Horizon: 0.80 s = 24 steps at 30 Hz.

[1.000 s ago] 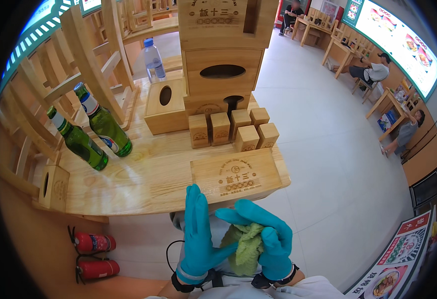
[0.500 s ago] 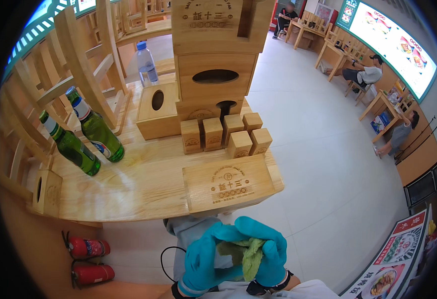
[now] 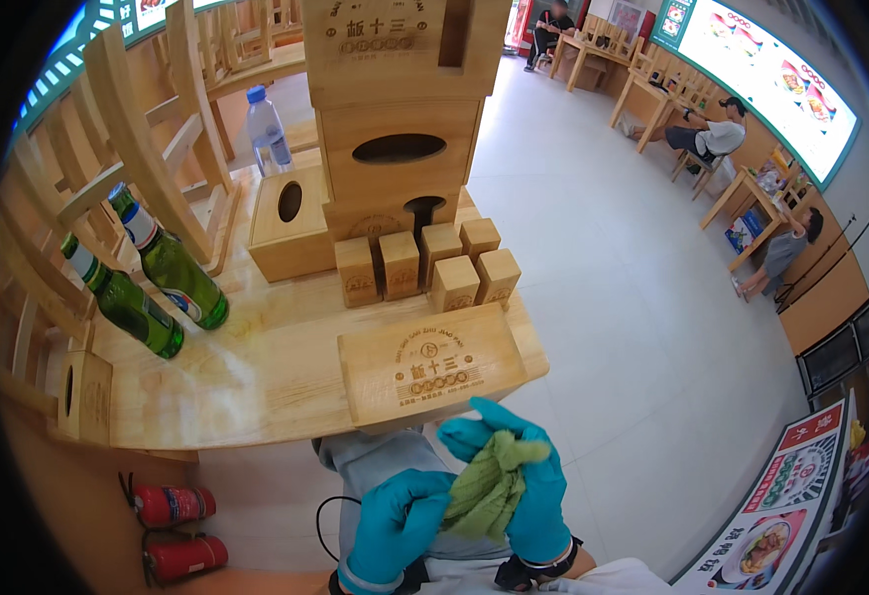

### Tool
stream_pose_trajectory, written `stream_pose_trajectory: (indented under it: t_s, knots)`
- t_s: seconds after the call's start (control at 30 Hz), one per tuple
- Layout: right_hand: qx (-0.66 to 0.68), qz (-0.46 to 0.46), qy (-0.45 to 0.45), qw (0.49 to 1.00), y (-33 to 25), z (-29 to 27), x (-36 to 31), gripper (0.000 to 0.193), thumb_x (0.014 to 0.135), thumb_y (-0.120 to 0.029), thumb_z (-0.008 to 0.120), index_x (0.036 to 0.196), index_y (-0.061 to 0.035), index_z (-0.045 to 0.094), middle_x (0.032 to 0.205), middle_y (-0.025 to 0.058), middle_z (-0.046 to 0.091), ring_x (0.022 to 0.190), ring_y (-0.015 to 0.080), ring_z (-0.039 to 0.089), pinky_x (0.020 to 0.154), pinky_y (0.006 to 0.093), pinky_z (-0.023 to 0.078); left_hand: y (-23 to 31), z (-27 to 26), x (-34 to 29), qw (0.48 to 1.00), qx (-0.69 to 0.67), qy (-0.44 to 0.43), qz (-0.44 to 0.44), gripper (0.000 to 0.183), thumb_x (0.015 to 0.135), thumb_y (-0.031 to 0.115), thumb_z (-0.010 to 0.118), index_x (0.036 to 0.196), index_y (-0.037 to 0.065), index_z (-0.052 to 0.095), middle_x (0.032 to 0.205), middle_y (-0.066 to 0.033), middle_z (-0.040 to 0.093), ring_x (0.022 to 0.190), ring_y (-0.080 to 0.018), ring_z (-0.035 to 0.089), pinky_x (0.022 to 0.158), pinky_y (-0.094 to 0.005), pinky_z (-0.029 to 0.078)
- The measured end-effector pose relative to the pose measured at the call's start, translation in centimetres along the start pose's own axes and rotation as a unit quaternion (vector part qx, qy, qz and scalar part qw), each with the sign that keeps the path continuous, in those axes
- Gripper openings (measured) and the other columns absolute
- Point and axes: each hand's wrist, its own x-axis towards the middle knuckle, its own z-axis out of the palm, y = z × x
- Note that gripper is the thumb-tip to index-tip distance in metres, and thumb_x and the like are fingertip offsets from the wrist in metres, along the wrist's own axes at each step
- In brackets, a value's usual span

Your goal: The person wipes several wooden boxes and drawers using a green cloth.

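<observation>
Green cloth [image 3: 486,488], lower centre of frame, bunched between the hands; long axis slants from lower left to upper right. Right hand [image 3: 540,504] nearer, wrapped round its right side; left hand [image 3: 393,524] curled, seems to pinch the left edge, fingertips hidden

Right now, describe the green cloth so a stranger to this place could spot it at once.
Find the wooden table bearing a tall stack of wooden boxes. Just below its near edge, look between the wearer's left hand and right hand, both in smooth teal gloves. The green cloth is bunched there, set apart from the gloves by its yellowish colour and crumpled folds.
</observation>
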Motion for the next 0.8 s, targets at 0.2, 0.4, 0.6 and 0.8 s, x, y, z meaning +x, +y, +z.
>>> stream_pose_trajectory:
  t_s: [0.2,0.4,0.6,0.8]
  knots:
    - [0.015,0.017,0.040,0.999,0.0,-1.4,0.8,0.076,0.104,-0.057,0.033,0.155,0.0000,0.029,0.136,0.0256,0.058,0.126,0.0352,0.058,0.113,0.0490,0.043,1.8,0.4,0.6,0.973,-0.189,0.089,-0.094,0.017,0.098,0.013,0.062,0.111,0.003,0.069,0.097,-0.0028,0.070,0.082,-0.0084,0.063,0.067,-0.0234,0.051]
    - [-0.031,0.073,0.064,0.995,1.3,-2.8,2.0,0.065,0.103,-0.035,0.050,0.155,0.0008,0.030,0.136,0.0237,0.059,0.124,0.0312,0.060,0.108,0.0449,0.048,2.4,0.2,1.4,0.971,-0.218,0.090,-0.036,0.016,0.099,0.014,0.062,0.108,0.003,0.069,0.097,-0.0034,0.071,0.077,-0.0081,0.062,0.064,-0.0234,0.050]
    - [-0.022,-0.012,0.092,0.995,0.7,-2.8,-0.2,0.060,0.085,0.008,0.070,0.142,-0.0003,0.052,0.132,0.0174,0.062,0.119,0.0238,0.062,0.100,0.0367,0.053,2.6,0.1,1.1,0.968,-0.231,0.098,-0.002,0.016,0.100,0.013,0.062,0.109,0.002,0.069,0.098,-0.0040,0.071,0.077,-0.0081,0.062,0.064,-0.0225,0.050]
    - [-0.051,-0.137,0.099,0.984,-0.2,-3.3,-0.6,0.046,0.081,0.010,0.074,0.125,0.0016,0.065,0.115,0.0179,0.071,0.103,0.0223,0.069,0.090,0.0350,0.058,3.2,-0.4,1.1,0.974,-0.192,0.116,0.017,0.017,0.099,0.010,0.059,0.111,0.001,0.068,0.099,-0.0063,0.070,0.085,-0.0109,0.062,0.066,-0.0236,0.051]
